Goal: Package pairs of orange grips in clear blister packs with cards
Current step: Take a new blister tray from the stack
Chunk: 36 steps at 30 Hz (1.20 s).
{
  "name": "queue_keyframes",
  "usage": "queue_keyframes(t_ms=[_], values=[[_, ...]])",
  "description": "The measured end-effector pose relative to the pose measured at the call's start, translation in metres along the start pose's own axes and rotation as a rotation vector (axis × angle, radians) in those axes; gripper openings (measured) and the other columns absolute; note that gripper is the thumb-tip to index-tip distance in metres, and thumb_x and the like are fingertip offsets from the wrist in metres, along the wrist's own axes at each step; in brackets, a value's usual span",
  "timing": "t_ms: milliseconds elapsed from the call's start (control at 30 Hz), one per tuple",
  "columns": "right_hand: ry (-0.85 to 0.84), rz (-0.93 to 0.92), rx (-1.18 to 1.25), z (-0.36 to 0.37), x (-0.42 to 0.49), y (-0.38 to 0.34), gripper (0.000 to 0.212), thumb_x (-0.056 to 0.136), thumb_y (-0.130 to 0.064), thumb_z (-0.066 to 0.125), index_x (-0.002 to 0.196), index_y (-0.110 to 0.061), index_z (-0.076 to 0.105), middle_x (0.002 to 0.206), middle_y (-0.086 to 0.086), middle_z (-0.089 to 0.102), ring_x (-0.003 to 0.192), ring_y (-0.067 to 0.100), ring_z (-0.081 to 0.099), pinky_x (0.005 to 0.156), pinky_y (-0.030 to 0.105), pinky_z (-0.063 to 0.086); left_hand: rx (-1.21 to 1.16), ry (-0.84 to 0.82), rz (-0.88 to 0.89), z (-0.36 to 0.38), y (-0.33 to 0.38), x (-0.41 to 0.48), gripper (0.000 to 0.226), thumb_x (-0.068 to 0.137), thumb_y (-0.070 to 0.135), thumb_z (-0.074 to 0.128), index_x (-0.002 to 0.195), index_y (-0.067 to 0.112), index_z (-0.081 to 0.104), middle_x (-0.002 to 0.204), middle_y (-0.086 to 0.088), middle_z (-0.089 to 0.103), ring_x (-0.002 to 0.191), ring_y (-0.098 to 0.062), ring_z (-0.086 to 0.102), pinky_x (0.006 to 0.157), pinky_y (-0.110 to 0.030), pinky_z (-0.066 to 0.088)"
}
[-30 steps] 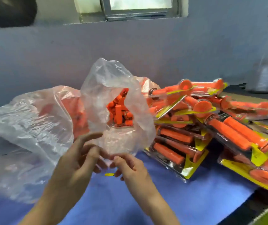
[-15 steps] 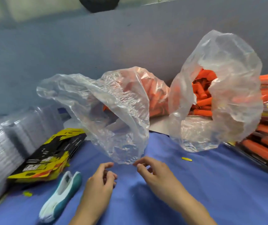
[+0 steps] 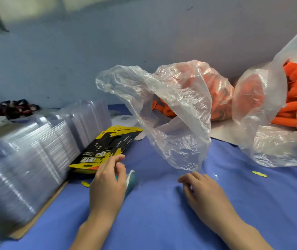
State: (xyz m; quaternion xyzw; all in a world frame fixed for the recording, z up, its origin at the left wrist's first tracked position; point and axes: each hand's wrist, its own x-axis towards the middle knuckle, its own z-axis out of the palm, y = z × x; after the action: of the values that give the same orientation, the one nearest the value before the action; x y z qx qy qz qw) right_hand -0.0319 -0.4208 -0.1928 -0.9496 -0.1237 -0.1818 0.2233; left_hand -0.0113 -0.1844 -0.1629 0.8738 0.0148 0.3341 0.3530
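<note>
My left hand (image 3: 108,181) is at the near corner of the stack of yellow-and-black cards (image 3: 106,148). The thumb and curled fingers (image 3: 119,165) touch its edge, but I cannot tell whether they actually pinch a card. My right hand (image 3: 201,190) rests on the blue cloth (image 3: 162,222) just below the hem of the clear bag (image 3: 176,123), fingers loosely curled and holding nothing.

The orange grips (image 3: 164,110) lie inside that bag, and more sit in a second bag (image 3: 270,141) to the right. The blister packs (image 3: 27,159) are nested in a tall stack at my left.

I expect the grips to be light, rubbery and not slippery, so I would take each one around its middle. A card looks thin and easy to bend, so I would lift it by a corner. The packs look slick and flimsy, and I would peel one off by its rim.
</note>
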Motion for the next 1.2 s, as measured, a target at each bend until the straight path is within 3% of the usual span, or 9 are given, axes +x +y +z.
queue_keyframes(t_ms=[100,267,333,433,533,567,667,833,1200], values=[[0.019,-0.062,-0.164,0.001,-0.002,-0.010,0.005,0.089,-0.023,0.069,0.093,-0.025,0.071,0.087,-0.006,0.064,0.074,0.024,0.060,0.064,0.034,0.047,0.057,0.066,0.039,-0.021,-0.006,0.013,0.020,0.095,0.007,0.051,0.108,0.014,0.065,0.103,0.001,0.064,0.100,-0.024,0.056,0.087,-0.033,0.043],[0.089,-0.147,-0.163,0.004,-0.005,-0.028,0.022,0.066,-0.015,0.086,0.079,-0.024,0.071,0.069,-0.007,0.062,0.055,0.021,0.060,0.048,0.034,0.049,0.517,0.147,0.208,-0.082,-0.009,0.078,0.025,0.088,0.012,0.062,0.112,0.011,0.067,0.110,-0.015,0.061,0.103,-0.038,0.053,0.090,-0.048,0.042],[0.068,-0.202,-0.183,0.009,-0.007,-0.038,0.023,0.063,-0.017,0.088,0.077,-0.024,0.071,0.066,-0.007,0.059,0.054,0.021,0.058,0.046,0.035,0.048,0.758,0.081,0.183,-0.113,-0.015,0.110,0.029,0.090,0.020,0.061,0.117,0.011,0.065,0.121,-0.019,0.057,0.114,-0.039,0.049,0.098,-0.049,0.035],[0.037,-0.240,-0.161,0.015,-0.006,-0.040,0.024,0.061,-0.021,0.089,0.074,-0.026,0.070,0.065,-0.007,0.056,0.053,0.021,0.056,0.044,0.032,0.045,1.005,-0.172,-0.040,-0.149,-0.027,0.144,0.039,0.098,0.038,0.049,0.132,0.020,0.055,0.139,-0.018,0.046,0.128,-0.038,0.040,0.108,-0.046,0.028],[0.014,-0.236,-0.065,0.018,-0.002,-0.035,0.016,0.075,-0.026,0.081,0.082,-0.030,0.068,0.074,-0.010,0.056,0.063,0.017,0.056,0.054,0.029,0.046,0.968,-0.404,-0.137,-0.169,-0.034,0.157,0.039,0.099,0.042,0.050,0.131,0.021,0.056,0.137,-0.016,0.049,0.122,-0.036,0.050,0.102,-0.040,0.041],[-0.001,-0.233,-0.053,0.019,0.001,-0.031,0.008,0.087,-0.030,0.070,0.092,-0.034,0.066,0.083,-0.013,0.055,0.075,0.015,0.056,0.064,0.026,0.045,0.946,-0.440,-0.118,-0.172,-0.036,0.158,0.037,0.098,0.040,0.052,0.129,0.020,0.057,0.135,-0.016,0.053,0.119,-0.034,0.054,0.098,-0.039,0.044],[-0.048,-0.191,0.152,0.022,0.007,-0.015,0.022,0.102,-0.035,0.040,0.113,-0.040,0.057,0.103,-0.021,0.048,0.100,0.007,0.048,0.080,0.019,0.038,0.893,-0.462,-0.084,-0.178,-0.036,0.158,0.033,0.098,0.038,0.055,0.125,0.019,0.058,0.131,-0.015,0.055,0.114,-0.033,0.056,0.095,-0.039,0.045],[-0.119,-0.211,0.107,0.025,0.008,-0.011,0.023,0.102,-0.032,0.040,0.115,-0.037,0.059,0.104,-0.019,0.048,0.098,0.008,0.048,0.081,0.019,0.037,0.862,-0.519,-0.087,-0.182,-0.034,0.162,0.032,0.099,0.035,0.055,0.125,0.017,0.059,0.128,-0.017,0.053,0.114,-0.033,0.054,0.091,-0.035,0.040],[-0.146,-0.212,0.113,0.022,0.005,-0.010,0.022,0.102,-0.033,0.041,0.114,-0.040,0.057,0.099,-0.021,0.044,0.096,0.005,0.045,0.075,0.013,0.030,0.914,-0.567,-0.022,-0.189,-0.040,0.161,0.035,0.102,0.038,0.045,0.133,0.023,0.053,0.135,-0.013,0.049,0.116,-0.031,0.055,0.099,-0.042,0.045]])
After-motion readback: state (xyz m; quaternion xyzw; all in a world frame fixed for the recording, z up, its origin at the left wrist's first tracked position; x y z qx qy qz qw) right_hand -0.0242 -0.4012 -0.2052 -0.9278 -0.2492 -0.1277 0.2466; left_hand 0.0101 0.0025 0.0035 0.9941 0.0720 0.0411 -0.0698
